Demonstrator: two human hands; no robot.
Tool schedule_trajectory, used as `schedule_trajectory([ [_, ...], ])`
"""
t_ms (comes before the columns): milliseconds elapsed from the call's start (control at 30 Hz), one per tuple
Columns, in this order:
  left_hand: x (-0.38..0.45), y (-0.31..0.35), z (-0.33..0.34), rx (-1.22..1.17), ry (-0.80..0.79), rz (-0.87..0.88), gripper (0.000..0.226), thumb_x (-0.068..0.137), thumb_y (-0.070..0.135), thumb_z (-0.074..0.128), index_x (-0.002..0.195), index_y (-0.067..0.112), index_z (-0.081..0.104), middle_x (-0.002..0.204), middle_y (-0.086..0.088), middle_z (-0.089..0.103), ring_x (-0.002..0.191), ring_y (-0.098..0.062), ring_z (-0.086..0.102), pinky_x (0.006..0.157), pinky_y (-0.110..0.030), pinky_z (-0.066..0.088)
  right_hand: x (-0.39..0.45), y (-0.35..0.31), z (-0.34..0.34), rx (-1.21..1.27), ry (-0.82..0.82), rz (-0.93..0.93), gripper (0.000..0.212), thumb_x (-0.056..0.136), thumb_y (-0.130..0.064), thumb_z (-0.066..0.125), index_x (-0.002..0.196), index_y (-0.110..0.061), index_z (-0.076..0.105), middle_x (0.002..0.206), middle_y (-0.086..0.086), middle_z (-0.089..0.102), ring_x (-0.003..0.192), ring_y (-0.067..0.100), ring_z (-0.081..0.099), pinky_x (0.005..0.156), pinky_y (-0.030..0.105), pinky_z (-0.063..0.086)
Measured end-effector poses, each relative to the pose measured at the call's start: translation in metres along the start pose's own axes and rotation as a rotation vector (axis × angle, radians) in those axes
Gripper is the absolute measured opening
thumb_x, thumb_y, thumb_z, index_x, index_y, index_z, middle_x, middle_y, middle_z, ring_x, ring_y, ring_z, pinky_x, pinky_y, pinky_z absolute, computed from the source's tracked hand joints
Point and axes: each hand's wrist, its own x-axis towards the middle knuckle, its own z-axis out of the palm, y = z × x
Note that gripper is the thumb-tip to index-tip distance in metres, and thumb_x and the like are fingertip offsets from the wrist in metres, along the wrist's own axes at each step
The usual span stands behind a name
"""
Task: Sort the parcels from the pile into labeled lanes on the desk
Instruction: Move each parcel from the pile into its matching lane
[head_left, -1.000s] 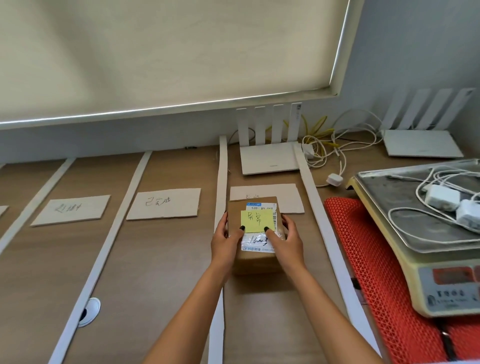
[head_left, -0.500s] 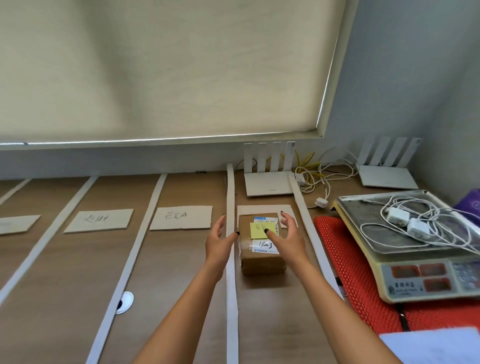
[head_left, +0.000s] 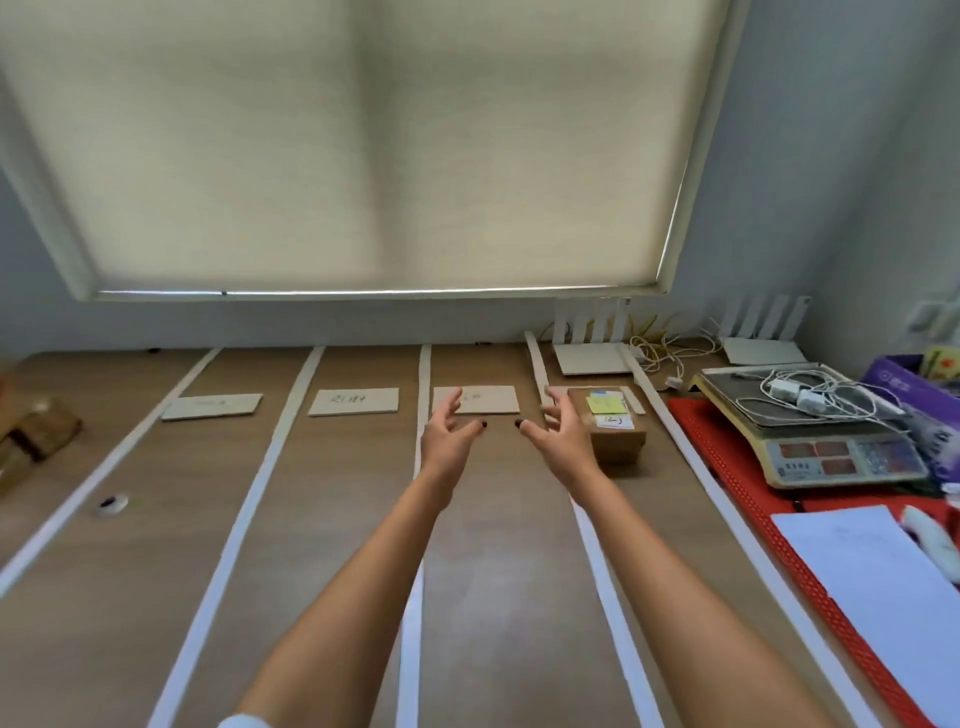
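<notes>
Single head-mounted wide-angle view, looking forward and down across desk (head_left: 322, 519) toward window blind (head_left: 363, 156); both forearms enter from bottom edge, lanes receding ahead, scale (head_left: 810, 441) at right.

Soft daylight through the drawn blind (head_left: 363, 156) (bright seam underneath), slight motion blur, wide-angle bowing at edges.

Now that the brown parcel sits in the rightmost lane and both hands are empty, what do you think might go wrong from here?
1. The parcel covers most of its lane's label card, so that lane may be misread later.
2. The right hand hovers close beside the parcel; pulling back could nudge it onto the white divider strip.
3. The left hand hangs over another label card and could shift it.
</notes>
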Motion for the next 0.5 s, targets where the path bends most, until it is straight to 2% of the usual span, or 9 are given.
schedule_trajectory([
  [67, -0.026, 0.0, -0.041, 0.01, -0.006, 0.006, 0.058, 0.086, 0.004, 0.059, 0.139, 0.022, 0.043, 0.141, -0.007, 0.046, 0.127, -0.022, 0.044, 0.102, -0.033, 0.039, -0.035, -0.018, 0.034, 0.03, -0.007, -0.001, 0.065, 0.086, -0.025, 0.064, 0.142, -0.022, 0.031, 0.137, 0.008, 0.046, 0.122, 0.021, 0.045, 0.094, 0.031, 0.041],
  [167, -0.064, 0.002, -0.102, 0.009, 0.014, 0.004, 0.057, 0.087, 0.006, 0.059, 0.139, 0.021, 0.042, 0.14, -0.007, 0.046, 0.126, -0.021, 0.045, 0.096, -0.028, 0.04, -0.083, -0.043, 0.083, 0.04, -0.036, 0.016, 0.064, 0.087, -0.025, 0.064, 0.142, -0.022, 0.032, 0.135, 0.008, 0.047, 0.119, 0.02, 0.047, 0.092, 0.031, 0.044],
  [233, -0.09, 0.005, -0.141, 0.001, 0.043, -0.004, 0.056, 0.087, 0.006, 0.058, 0.139, 0.021, 0.042, 0.139, -0.007, 0.046, 0.121, -0.018, 0.046, 0.094, -0.027, 0.04, -0.113, -0.059, 0.11, 0.09, -0.037, 0.025, 0.06, 0.087, -0.022, 0.063, 0.14, -0.02, 0.035, 0.131, 0.009, 0.049, 0.113, 0.018, 0.049, 0.084, 0.026, 0.045],
  [500, -0.175, -0.018, -0.267, -0.017, 0.167, -0.083, 0.054, 0.088, 0.006, 0.056, 0.138, 0.022, 0.042, 0.136, -0.006, 0.047, 0.12, -0.022, 0.05, 0.102, -0.039, 0.042, -0.212, -0.07, 0.21, 0.202, -0.199, 0.08, 0.053, 0.087, -0.015, 0.062, 0.136, -0.018, 0.041, 0.123, 0.008, 0.054, 0.107, 0.018, 0.054, 0.08, 0.024, 0.041],
])
